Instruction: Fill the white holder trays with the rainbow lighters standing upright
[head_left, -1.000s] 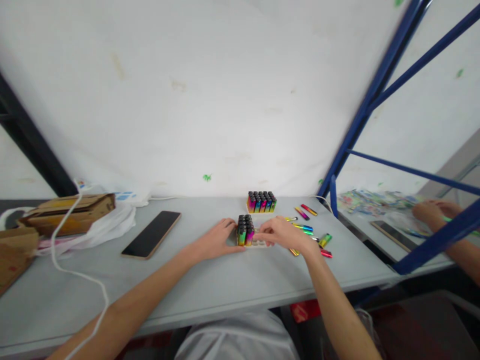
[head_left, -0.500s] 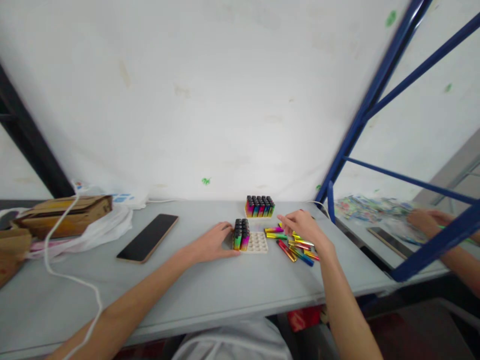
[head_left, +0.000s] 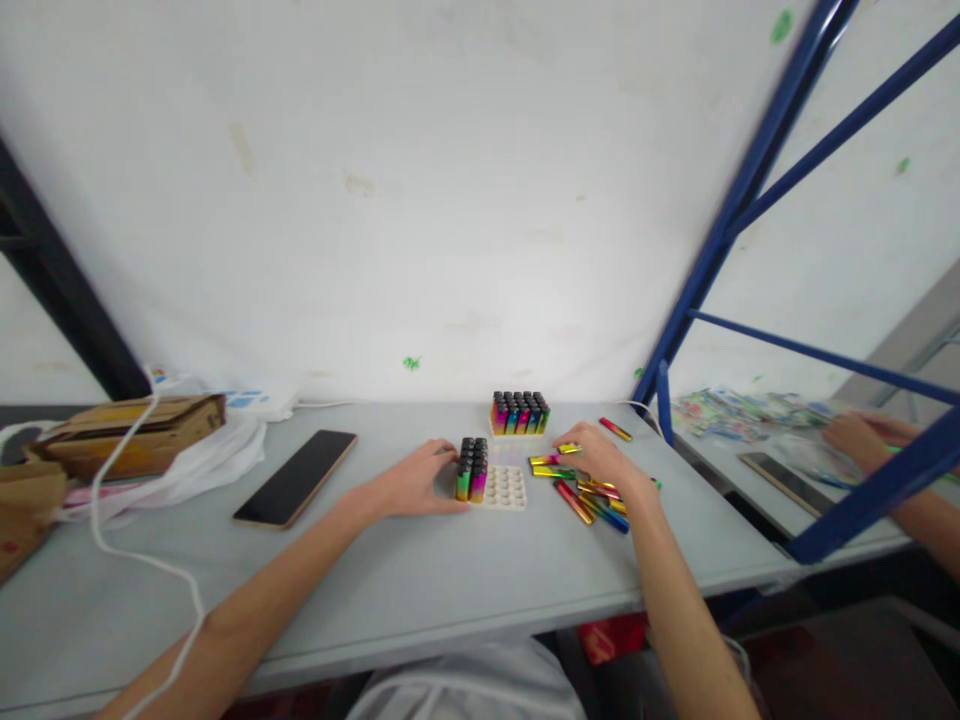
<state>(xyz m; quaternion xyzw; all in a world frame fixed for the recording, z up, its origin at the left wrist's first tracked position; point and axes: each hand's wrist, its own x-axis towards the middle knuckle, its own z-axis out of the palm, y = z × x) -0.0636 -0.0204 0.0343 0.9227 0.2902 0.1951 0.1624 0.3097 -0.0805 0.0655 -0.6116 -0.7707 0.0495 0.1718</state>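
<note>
My left hand (head_left: 424, 483) curves round the left side of a small white tray (head_left: 511, 488), thumb at its front corner and fingers at its back. Black-topped, rainbow metallic lighters (head_left: 472, 470) stand upright in the tray's left part; open round slots show on its right. My right hand (head_left: 600, 458) is over the loose pile, its fingertips closed on a gold lighter (head_left: 569, 449). Beneath and beside that hand lie several shiny coloured lighters (head_left: 576, 501). Part of the pile is hidden by the hand.
Behind stands a second white tray full of lighters (head_left: 519, 413). A red lighter (head_left: 616, 429) lies behind my right hand. At left are a phone (head_left: 297, 478), a cardboard box (head_left: 135, 432) and a white cable. Blue frame bars (head_left: 701, 250) rise at right; another person's hands (head_left: 862, 440) are beyond.
My left hand and the partly filled tray have shifted slightly left. My right hand has moved a little, its fingertips now on a gold lighter; a red lighter shows behind it.
</note>
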